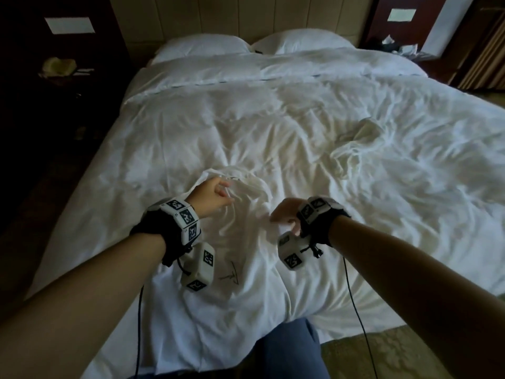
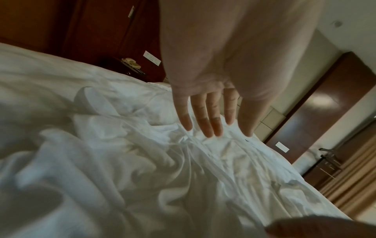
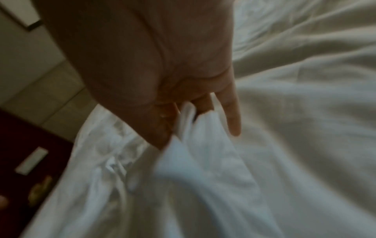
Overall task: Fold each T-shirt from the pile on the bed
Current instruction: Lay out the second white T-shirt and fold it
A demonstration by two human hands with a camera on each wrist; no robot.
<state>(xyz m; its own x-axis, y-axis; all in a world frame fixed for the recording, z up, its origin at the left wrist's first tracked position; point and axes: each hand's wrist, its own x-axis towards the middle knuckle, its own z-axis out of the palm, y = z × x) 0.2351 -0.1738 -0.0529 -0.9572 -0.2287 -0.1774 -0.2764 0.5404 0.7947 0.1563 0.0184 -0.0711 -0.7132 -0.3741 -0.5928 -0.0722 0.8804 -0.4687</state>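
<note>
Pinching a fold of the crumpled white cotton T-shirt (image 3: 203,161), the right hand (image 3: 173,90) grips; the left hand (image 2: 207,99) is spread flat over its wrinkled cloth at frame centre.

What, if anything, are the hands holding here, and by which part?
The right hand pinches a bunched fold of the white T-shirt; which part cannot be told. The left hand holds nothing, fingers straight over the fabric.
</note>
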